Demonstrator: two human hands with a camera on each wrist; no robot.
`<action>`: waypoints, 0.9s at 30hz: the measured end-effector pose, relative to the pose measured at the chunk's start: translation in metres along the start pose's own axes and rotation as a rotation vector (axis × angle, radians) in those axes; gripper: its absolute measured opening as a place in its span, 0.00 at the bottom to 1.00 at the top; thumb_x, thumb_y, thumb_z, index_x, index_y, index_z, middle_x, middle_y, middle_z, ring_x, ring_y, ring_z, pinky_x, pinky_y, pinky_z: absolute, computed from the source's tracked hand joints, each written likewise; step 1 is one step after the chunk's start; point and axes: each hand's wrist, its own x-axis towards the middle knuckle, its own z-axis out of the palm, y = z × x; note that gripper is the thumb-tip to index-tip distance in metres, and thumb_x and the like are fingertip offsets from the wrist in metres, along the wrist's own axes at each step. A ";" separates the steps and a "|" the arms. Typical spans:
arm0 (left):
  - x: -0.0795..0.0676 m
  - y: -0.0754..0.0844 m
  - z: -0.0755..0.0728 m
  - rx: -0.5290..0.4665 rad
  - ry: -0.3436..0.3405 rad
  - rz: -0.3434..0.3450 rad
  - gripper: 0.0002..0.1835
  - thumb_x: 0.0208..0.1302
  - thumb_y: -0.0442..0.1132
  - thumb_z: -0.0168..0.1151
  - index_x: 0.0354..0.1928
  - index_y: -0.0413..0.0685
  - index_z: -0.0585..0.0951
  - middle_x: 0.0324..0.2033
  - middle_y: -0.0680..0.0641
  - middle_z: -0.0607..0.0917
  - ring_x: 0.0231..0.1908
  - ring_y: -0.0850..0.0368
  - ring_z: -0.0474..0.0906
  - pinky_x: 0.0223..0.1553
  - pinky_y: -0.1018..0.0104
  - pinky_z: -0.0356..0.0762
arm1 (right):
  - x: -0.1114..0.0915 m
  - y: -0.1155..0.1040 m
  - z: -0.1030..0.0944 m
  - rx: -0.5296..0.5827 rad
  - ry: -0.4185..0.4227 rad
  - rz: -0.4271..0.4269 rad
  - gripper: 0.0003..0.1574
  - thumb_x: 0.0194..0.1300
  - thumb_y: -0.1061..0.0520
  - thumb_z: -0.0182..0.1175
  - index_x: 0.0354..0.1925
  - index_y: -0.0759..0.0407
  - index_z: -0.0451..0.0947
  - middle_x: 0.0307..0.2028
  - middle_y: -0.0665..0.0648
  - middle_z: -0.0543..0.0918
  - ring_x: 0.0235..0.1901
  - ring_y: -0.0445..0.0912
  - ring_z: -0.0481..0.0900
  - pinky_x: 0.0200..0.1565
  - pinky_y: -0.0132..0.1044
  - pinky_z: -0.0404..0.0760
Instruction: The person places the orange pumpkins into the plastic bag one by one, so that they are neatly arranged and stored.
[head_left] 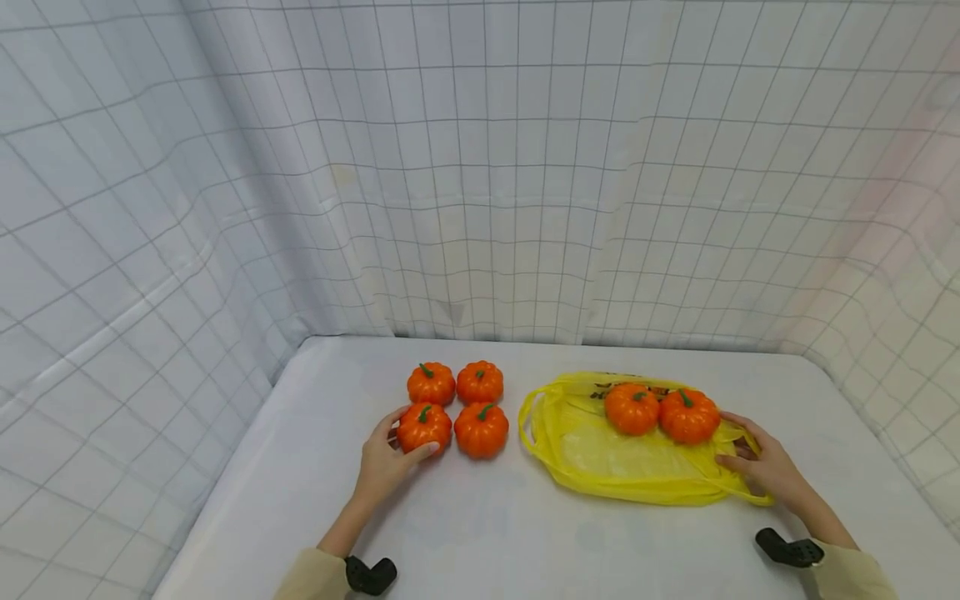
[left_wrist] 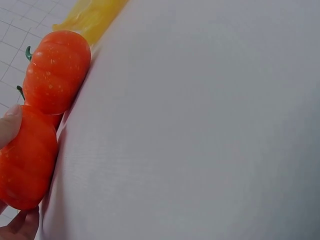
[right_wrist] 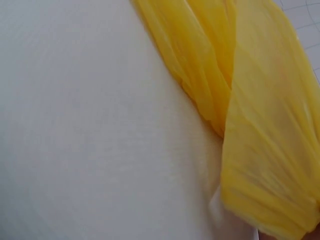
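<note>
Head: left hand [head_left: 381, 465] gripping a pumpkin [head_left: 424, 429] on the counter [head_left: 465, 533], left of the yellow bag [head_left: 600, 454]. Three other pumpkins [head_left: 482, 430] grouped with it, same side of bag. Two more pumpkins [head_left: 632, 408] at bag's right half; in or on it, unclear. Right hand [head_left: 767, 467] at bag's right end, can't tell if pinching.

Left wrist: thumb on gripped pumpkin, one neighbour nearer the bag.

Right wrist: bag hides most of right hand.
</note>
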 end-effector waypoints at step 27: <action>-0.009 0.040 -0.010 -0.090 0.104 -0.030 0.41 0.44 0.47 0.78 0.63 0.47 0.72 0.59 0.44 0.76 0.50 0.51 0.73 0.50 0.56 0.75 | 0.000 0.000 -0.001 0.001 0.001 -0.003 0.45 0.61 0.57 0.65 0.69 0.68 0.55 0.64 0.73 0.62 0.42 0.16 0.63 0.41 0.13 0.70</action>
